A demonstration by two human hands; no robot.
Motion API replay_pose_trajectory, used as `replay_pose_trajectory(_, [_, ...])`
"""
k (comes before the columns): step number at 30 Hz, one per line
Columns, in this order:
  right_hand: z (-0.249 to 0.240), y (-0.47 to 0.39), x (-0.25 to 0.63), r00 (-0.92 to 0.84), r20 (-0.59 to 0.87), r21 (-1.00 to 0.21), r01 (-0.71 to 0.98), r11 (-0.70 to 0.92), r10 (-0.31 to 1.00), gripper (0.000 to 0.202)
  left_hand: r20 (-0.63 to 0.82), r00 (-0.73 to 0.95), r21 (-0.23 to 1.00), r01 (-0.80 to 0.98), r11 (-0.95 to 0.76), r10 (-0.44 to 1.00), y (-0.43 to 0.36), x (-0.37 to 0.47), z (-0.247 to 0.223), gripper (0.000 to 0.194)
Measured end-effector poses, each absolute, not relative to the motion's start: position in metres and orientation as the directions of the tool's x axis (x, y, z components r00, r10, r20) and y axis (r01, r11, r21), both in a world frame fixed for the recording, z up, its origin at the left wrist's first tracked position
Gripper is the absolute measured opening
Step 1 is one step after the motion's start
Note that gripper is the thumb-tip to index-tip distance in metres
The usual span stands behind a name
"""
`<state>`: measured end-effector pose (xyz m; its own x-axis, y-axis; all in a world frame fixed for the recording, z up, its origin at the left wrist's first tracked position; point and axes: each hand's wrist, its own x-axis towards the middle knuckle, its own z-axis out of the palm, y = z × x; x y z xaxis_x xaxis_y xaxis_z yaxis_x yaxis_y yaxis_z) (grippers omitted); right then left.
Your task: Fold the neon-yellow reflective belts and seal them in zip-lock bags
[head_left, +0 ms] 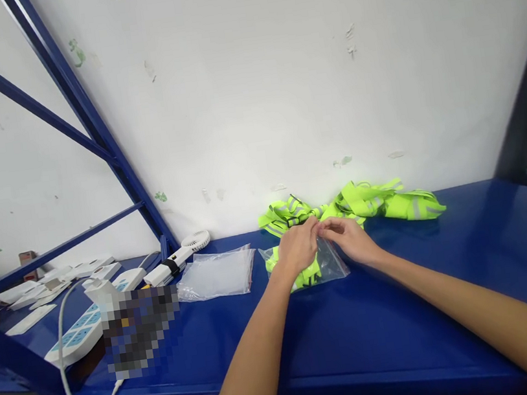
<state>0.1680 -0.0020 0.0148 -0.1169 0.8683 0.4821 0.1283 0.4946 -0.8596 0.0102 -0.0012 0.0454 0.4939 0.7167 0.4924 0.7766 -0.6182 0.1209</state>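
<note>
A clear plastic bag [334, 264] lies flat on the blue table, with a folded neon-yellow reflective strap [308, 276] inside it. My left hand [299, 243] lies over the bag, its closed fingers gripping the upper edge. Close beside it, my right hand [348, 238] pinches the same edge near the upper right corner. The fingertips of both hands almost meet, and part of the bag's opening is hidden under them. Just behind the hands, more neon-yellow reflective straps [366, 199] are heaped against the wall.
Left of the bag lies a stack of clear plastic bags [218, 274]. Farther left are a white handheld fan [170, 268], a power strip [79, 334] with a white cable, and a blurred-out dark object [142, 329]. A blue metal frame [107, 134] rises from the table [410, 334].
</note>
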Motion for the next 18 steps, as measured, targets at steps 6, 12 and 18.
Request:
replay_pose_trajectory(6, [0.014, -0.005, 0.169, -0.188, 0.480, -0.829, 0.220, 0.513, 0.857, 0.029, 0.526, 0.432, 0.217, 0.764, -0.607, 0.732, 0.002, 0.009, 0.038, 0.035])
replay_pose_trajectory(12, [0.008, -0.011, 0.171, -0.189, 0.447, -0.822, 0.298, 0.485, 0.874, 0.027, 0.534, 0.359, 0.303, 0.764, -0.570, 0.765, 0.008, 0.007, 0.033, 0.036])
replay_pose_trajectory(18, [0.003, -0.025, 0.179, -0.272, 0.349, -0.806, 0.401, 0.435, 0.897, 0.026, 0.542, 0.311, 0.355, 0.758, -0.548, 0.781, 0.014, 0.002, 0.030, 0.037])
